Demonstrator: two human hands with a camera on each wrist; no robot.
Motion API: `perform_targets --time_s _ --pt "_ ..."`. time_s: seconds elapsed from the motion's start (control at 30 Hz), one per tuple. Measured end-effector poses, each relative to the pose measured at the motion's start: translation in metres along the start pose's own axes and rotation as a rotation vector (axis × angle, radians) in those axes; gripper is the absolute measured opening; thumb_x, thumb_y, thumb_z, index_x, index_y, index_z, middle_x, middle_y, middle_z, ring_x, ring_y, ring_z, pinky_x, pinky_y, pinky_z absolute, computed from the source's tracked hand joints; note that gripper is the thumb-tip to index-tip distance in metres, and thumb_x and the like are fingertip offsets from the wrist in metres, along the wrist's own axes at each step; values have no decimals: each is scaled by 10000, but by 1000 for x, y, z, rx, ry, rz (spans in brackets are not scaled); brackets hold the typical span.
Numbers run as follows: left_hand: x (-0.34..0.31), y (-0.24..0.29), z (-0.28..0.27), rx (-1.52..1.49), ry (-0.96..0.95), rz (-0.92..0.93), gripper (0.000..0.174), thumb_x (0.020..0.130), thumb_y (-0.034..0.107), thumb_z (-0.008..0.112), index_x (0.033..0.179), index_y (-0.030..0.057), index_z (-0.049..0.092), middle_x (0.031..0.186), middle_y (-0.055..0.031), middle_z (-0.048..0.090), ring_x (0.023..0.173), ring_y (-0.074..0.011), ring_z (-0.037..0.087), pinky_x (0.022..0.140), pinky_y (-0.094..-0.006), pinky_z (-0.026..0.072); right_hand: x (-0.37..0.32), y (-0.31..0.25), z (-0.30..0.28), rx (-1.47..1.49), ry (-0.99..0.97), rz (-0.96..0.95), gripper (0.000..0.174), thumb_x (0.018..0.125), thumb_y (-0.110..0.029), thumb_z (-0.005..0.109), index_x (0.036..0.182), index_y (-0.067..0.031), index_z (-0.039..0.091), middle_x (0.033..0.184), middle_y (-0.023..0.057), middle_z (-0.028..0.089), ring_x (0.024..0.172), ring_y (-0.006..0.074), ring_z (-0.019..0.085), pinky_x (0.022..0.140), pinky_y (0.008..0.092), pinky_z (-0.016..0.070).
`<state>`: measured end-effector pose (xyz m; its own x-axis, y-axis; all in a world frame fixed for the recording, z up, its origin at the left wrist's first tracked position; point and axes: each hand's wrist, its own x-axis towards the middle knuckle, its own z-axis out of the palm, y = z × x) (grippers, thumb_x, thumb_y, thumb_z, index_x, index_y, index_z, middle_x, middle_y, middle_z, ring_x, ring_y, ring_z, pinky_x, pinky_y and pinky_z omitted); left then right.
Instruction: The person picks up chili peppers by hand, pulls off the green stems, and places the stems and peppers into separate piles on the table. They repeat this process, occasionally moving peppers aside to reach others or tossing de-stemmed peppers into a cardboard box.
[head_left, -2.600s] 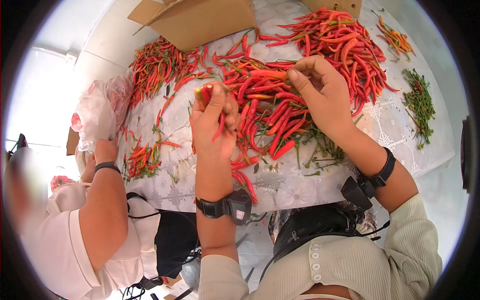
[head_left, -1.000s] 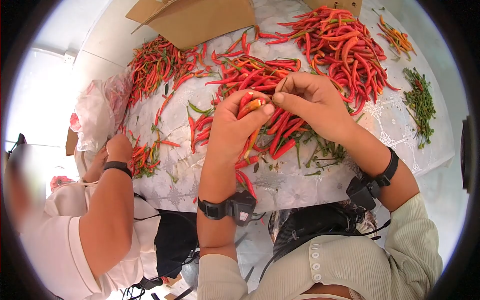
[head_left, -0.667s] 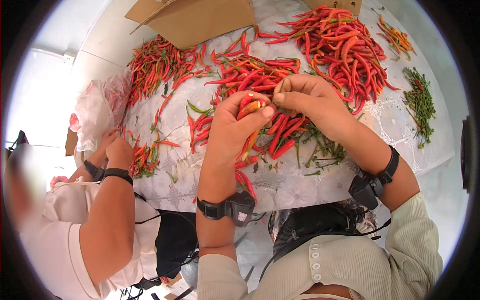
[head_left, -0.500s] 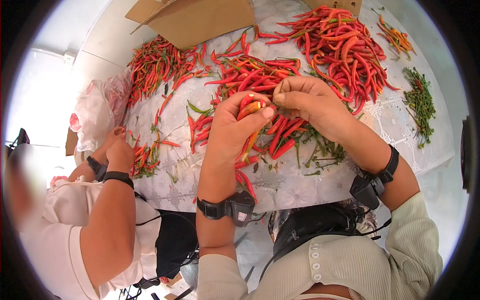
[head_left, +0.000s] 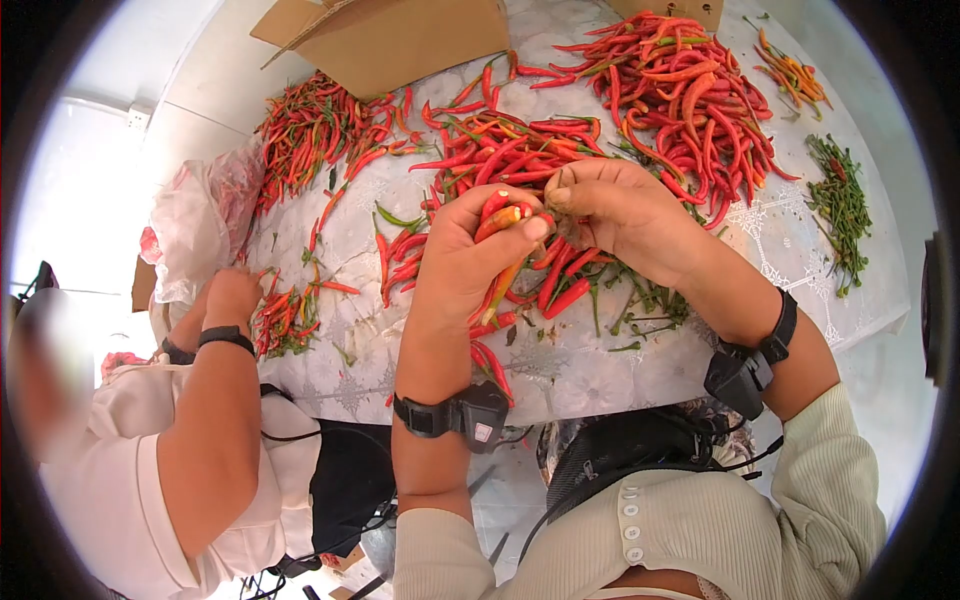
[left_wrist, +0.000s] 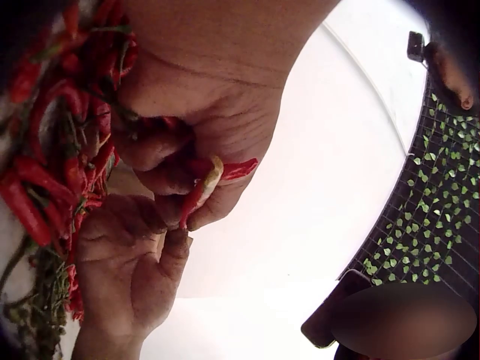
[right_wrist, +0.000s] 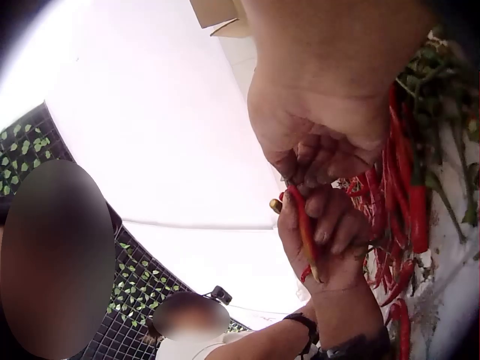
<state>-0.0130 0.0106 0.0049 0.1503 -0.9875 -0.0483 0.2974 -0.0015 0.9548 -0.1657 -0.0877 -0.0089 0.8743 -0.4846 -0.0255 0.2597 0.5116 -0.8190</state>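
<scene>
My left hand (head_left: pixel 465 255) grips several red and orange chili peppers (head_left: pixel 497 222), their pale stemless ends showing above the curled fingers. Close against it, the thumb and forefinger of my right hand (head_left: pixel 630 220) pinch at the end of a chili, where the fingers mostly hide the stem. From the right wrist, a long red chili (right_wrist: pixel 306 229) lies along the left hand's fingers, with the right fingertips at its upper end. In the left wrist view a chili with a pale end (left_wrist: pixel 201 191) sticks out of the left fist. Both hands are over a chili pile (head_left: pixel 500 145).
A larger chili heap (head_left: pixel 690 100) lies at the back right, another heap (head_left: pixel 320 135) at the back left. Green stems (head_left: pixel 840 210) are piled at the right edge. Behind stands a cardboard box (head_left: pixel 400 45). Another person's hand (head_left: pixel 235 295) is beside a plastic bag (head_left: pixel 195 225).
My right hand has brought a chili from over the pile to my left hand, which has turned and moved right. Lately the right hand sinks slightly. The other person's hands have shifted.
</scene>
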Motion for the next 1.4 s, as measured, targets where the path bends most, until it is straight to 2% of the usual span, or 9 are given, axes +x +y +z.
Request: perform_targets --time_s 0.73,0.83,0.93,1.03,1.13,1.23,1.33,1.37,1.4 --pt "-4 -1 -2 -90 -104 70 226 770 9 654 983 -14 583 883 -80 602 728 -133 594 656 -275 509 -3 -3 2 36 -91 44 133 891 -205 540 911 -75 560 799 -26 559 645 45 489 584 188 392" --pt "-3 -1 0 -95 -118 99 211 780 9 639 982 -10 578 881 -78 598 721 -133 590 645 -269 503 -2 0 2 37 -29 9 125 893 -203 533 905 -82 561 790 -33 559 654 40 490 593 193 397" --pt "0 -2 -4 -134 -109 104 177 811 31 606 980 -1 568 858 -78 592 692 -129 581 598 -243 488 3 2 -8 22 208 -89 162 845 -217 585 850 -56 582 762 -15 575 651 64 518 586 195 412" --pt "1 2 -12 -246 -81 52 144 850 73 564 982 17 549 829 -74 581 665 -120 567 529 -217 460 4 -6 -17 -293 489 -177 162 817 -191 608 867 -39 582 784 1 580 678 68 519 592 213 416" --pt "4 5 -17 -353 -111 58 121 878 109 534 978 41 533 803 -63 565 641 -108 546 472 -200 427 4 -8 -19 -378 596 -279 147 795 -108 616 923 -58 563 817 -43 558 732 54 502 647 208 397" --pt "4 3 -12 -370 -14 143 109 888 129 531 967 55 524 749 -43 537 593 -96 513 450 -195 406 12 4 -25 -584 672 -519 172 752 -45 615 920 -29 580 852 -6 571 802 104 530 682 227 413" --pt "4 5 -6 -379 121 167 105 890 139 540 956 59 523 688 -19 491 541 -82 468 444 -188 388 5 2 -18 -1263 509 -691 200 731 -17 594 931 -17 591 905 39 577 851 162 544 718 263 432" --pt "5 5 -7 -375 124 176 104 890 141 543 953 61 522 671 -11 473 529 -79 455 443 -187 384 4 6 -15 -1224 351 -643 197 719 -24 616 915 -34 605 943 72 576 863 223 545 756 311 439" --pt "5 5 -9 -369 127 184 103 890 143 546 949 62 522 655 -3 456 517 -75 442 443 -186 380 4 9 -12 -1294 257 -671 204 715 -31 628 917 -35 607 943 76 575 878 235 540 771 324 436"
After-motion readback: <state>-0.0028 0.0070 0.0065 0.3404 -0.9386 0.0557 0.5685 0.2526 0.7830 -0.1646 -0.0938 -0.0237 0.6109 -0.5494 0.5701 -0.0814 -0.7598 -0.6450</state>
